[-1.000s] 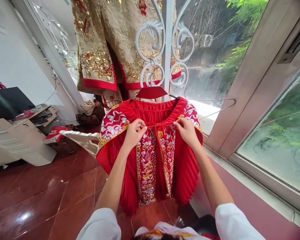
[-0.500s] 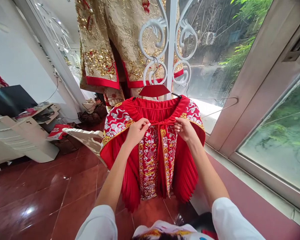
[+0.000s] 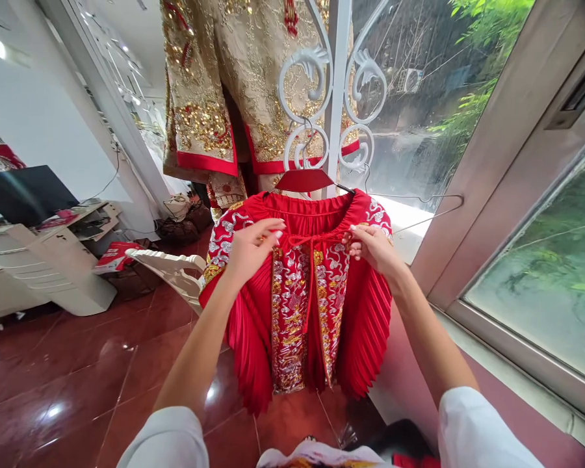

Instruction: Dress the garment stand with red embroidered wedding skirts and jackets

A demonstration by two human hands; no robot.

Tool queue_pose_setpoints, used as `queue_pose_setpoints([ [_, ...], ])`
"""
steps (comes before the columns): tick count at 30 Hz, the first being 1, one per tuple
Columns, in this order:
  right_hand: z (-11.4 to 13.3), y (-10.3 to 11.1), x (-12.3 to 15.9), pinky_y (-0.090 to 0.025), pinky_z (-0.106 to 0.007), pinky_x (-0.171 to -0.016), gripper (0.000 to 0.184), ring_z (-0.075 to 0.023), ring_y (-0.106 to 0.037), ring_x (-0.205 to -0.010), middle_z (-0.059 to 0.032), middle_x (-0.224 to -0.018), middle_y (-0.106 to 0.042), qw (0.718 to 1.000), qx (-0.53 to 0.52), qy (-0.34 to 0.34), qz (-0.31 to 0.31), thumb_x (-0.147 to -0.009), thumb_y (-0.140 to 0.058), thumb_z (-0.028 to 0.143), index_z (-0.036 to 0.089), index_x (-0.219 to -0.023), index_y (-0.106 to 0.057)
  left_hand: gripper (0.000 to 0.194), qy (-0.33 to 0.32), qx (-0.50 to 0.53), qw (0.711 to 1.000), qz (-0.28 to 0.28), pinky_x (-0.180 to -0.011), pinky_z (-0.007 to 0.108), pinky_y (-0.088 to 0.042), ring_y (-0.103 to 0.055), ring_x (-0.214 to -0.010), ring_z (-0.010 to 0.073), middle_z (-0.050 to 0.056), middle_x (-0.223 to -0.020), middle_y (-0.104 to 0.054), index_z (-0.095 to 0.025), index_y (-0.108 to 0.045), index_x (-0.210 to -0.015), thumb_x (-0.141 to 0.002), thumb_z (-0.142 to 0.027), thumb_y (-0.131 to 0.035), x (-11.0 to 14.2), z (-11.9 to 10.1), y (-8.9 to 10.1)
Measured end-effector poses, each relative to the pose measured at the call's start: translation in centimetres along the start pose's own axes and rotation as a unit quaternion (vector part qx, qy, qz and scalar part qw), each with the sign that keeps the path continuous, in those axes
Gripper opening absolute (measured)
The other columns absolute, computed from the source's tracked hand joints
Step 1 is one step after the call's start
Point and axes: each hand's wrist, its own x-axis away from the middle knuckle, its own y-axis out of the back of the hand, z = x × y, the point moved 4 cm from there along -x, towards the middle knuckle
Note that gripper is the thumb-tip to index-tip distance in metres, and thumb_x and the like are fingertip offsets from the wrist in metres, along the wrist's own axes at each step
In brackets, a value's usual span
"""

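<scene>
The red pleated garment with silver-and-gold embroidery [image 3: 291,305], hung by a red-topped hanger [image 3: 306,179] on white metal scrollwork [image 3: 336,84], should be soft, slippery, best held at its gathered neckline [image 3: 268,207]; left hand [image 3: 248,252] has fingers parted, right hand [image 3: 376,248] curled, grip unclear.

gold-sequined garments [image 3: 202,123], red-hemmed, behind white scrollwork [image 3: 363,71] | window [image 3: 394,146], green foliage [image 3: 482,39] outside | thin wire hanger [image 3: 448,196] near window frame [image 3: 485,169] | white carved chair [image 3: 170,261] | dark screen [image 3: 29,195] at pale drawered tabletop [image 3: 73,266] | red-and-white box [image 3: 114,255] by brown bag [image 3: 131,279] | red tiled floor [image 3: 151,338]
</scene>
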Motion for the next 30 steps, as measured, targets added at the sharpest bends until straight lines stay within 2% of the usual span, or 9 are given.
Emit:
queue_pose_setpoints([
  [4, 4.0, 2.5, -0.6, -0.045, -0.023, -0.044, 0.034, -0.0096, -0.057, -0.053, -0.0069, -0.095, -0.068, 0.976, 0.155, 0.153, -0.022, -0.074, -0.065, 0.041, 0.019, -0.100, -0.065, 0.027, -0.095, -0.160, 0.982, 0.018, -0.103, 0.044, -0.037, -0.047, -0.121, 0.0225, 0.006, -0.130, -0.054, -0.025, -0.064, -0.109, -0.084, -0.028, -0.055, -2.7, 0.1, 3.4],
  [7, 6.6, 4.1, -2.6, -0.052, -0.035, -0.074, 0.038, -0.0185, -0.062, -0.087, -0.0072, -0.118, -0.062, 0.886, 0.313, 0.333, -0.083, -0.070, -0.069, 0.028, 0.024, -0.107, -0.066, 0.031, -0.103, -0.241, 0.959, 0.110, -0.104, 0.047, -0.036, -0.042, -0.126, 0.0245, 0.006, -0.140, -0.044, -0.026, -0.062, -0.115, -0.086, -0.027, -0.051, -3.9, 1.2, 3.6],
  [10, 6.3, 4.2, -5.0, -0.045, -0.043, -0.090, 0.048, -0.0252, -0.058, -0.105, -0.0068, -0.119, -0.062, 0.818, 0.433, 0.378, -0.033, -0.066, -0.072, 0.023, 0.024, -0.113, -0.064, 0.028, -0.100, -0.269, 0.949, 0.128, -0.098, 0.043, -0.041, -0.048, -0.120, 0.0252, 0.008, -0.138, -0.045, -0.023, -0.063, -0.109, -0.087, -0.024, -0.046, -4.1, 1.8, 3.1],
  [13, 5.6, 4.5, -6.1, -0.044, -0.044, -0.090, 0.035, -0.0248, -0.061, -0.097, -0.0050, -0.106, -0.069, 0.799, 0.459, 0.382, -0.071, -0.074, -0.064, 0.024, 0.024, -0.109, -0.067, 0.024, -0.082, -0.245, 0.961, 0.101, -0.089, 0.037, -0.045, -0.057, -0.105, 0.0235, 0.010, -0.118, -0.059, -0.019, -0.061, -0.100, -0.086, -0.018, -0.042, -4.4, 2.2, 2.9],
  [20, 8.1, 5.1, -6.9, -0.046, -0.026, -0.057, 0.015, -0.0145, -0.059, -0.061, 0.0003, -0.066, -0.068, 0.875, 0.344, 0.328, -0.092, -0.076, -0.064, 0.031, 0.018, -0.077, -0.073, 0.006, 0.055, 0.016, 0.996, -0.063, -0.063, 0.025, -0.044, -0.053, -0.061, 0.0133, 0.000, -0.067, -0.057, -0.018, -0.055, -0.080, -0.076, -0.020, -0.051, -7.8, 6.1, 3.9],
  [22, 9.3, 5.3, -7.4, -0.042, -0.022, -0.048, 0.019, -0.0109, -0.053, -0.052, 0.0014, -0.058, -0.063, 0.904, 0.305, 0.288, -0.075, -0.073, -0.068, 0.035, 0.017, -0.071, -0.070, 0.007, 0.136, 0.121, 0.982, -0.054, -0.056, 0.024, -0.042, -0.048, -0.053, 0.0119, -0.002, -0.060, -0.052, -0.018, -0.053, -0.078, -0.073, -0.022, -0.054, -8.3, 7.6, 3.5],
  [25, 10.1, 5.4, -8.2, -0.037, -0.020, -0.038, 0.028, -0.0088, -0.048, -0.043, 0.0000, -0.052, -0.060, 0.952, 0.252, 0.174, -0.009, -0.068, -0.074, 0.042, 0.015, -0.066, -0.066, 0.017, 0.230, 0.222, 0.946, 0.048, -0.055, 0.026, -0.044, -0.050, -0.052, 0.0136, -0.001, -0.057, -0.052, -0.018, -0.054, -0.077, -0.070, -0.032, -0.059, -7.8, 8.9, 2.3],
  [27, 9.7, 5.7, -8.5, -0.038, -0.021, -0.036, 0.034, -0.0098, -0.049, -0.042, -0.0025, -0.052, -0.062, 0.968, 0.230, 0.086, 0.043, -0.065, -0.075, 0.047, 0.014, -0.065, -0.065, 0.026, 0.243, 0.223, 0.940, 0.089, -0.057, 0.028, -0.045, -0.052, -0.057, 0.0155, -0.001, -0.057, -0.053, -0.018, -0.054, -0.073, -0.068, -0.043, -0.061, -6.9, 9.2, 2.0],
  [30, 9.1, 6.4, -8.4, -0.041, -0.022, -0.038, 0.038, -0.0114, -0.053, -0.044, -0.0039, -0.055, -0.064, 0.964, 0.244, 0.046, 0.093, -0.063, -0.075, 0.052, 0.015, -0.067, -0.066, 0.038, 0.193, 0.139, 0.970, 0.057, -0.062, 0.028, -0.044, -0.051, -0.063, 0.0161, 0.000, -0.057, -0.053, -0.018, -0.052, -0.065, -0.074, -0.055, -0.053, -5.6, 9.2, 2.5],
])
